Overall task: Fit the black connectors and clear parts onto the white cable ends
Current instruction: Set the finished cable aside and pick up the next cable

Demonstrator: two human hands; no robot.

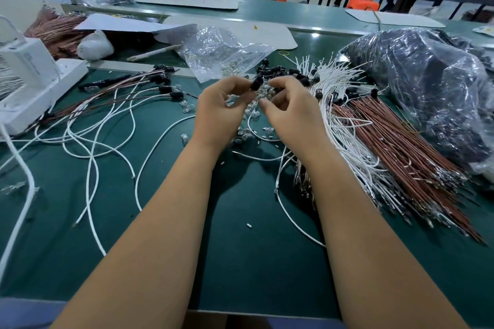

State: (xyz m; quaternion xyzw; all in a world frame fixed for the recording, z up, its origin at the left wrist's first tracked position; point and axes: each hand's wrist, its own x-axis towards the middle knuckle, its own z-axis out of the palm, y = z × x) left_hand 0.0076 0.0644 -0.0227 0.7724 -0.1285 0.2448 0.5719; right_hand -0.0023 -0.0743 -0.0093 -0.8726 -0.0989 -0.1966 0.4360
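Left hand: the left hand point(223, 109) is raised over the middle of the green mat point(240, 262), fingers curled, pinching a black connector point(256, 83) between thumb and fingertips.
Right hand: the right hand point(291, 109) sits just beside the left, fingers curled inward toward the same spot; the fingertips hide whatever they pinch, so I cannot tell what it holds, if anything.
Between the hands: small clear parts point(260, 96) glint in the gap, partly covered by both hands; too small to tell whether one is already fitted.
White cable: a single white cable point(283, 208) runs from under the right wrist toward the near edge; its upper end is hidden under the hands.
Loose black connectors: a pile point(278, 73) lies on the mat just behind the hands, its near part covered by the fingers.
Clear-part bag: an open plastic bag point(222, 53) lies behind the left hand, its contents blurred by glare.
Unworked cables: a fan of white cables point(339, 104) and brown cables point(395, 147) spreads to the right, the far tips motion-blurred.
Finished leads: cables tipped with black connectors point(160, 83) lie to the left.
Dark bag: a large plastic bag point(427, 83) at right, cut off by the frame edge; its contents are unclear.
White unit: a white box point(29, 80) at left, cut off.
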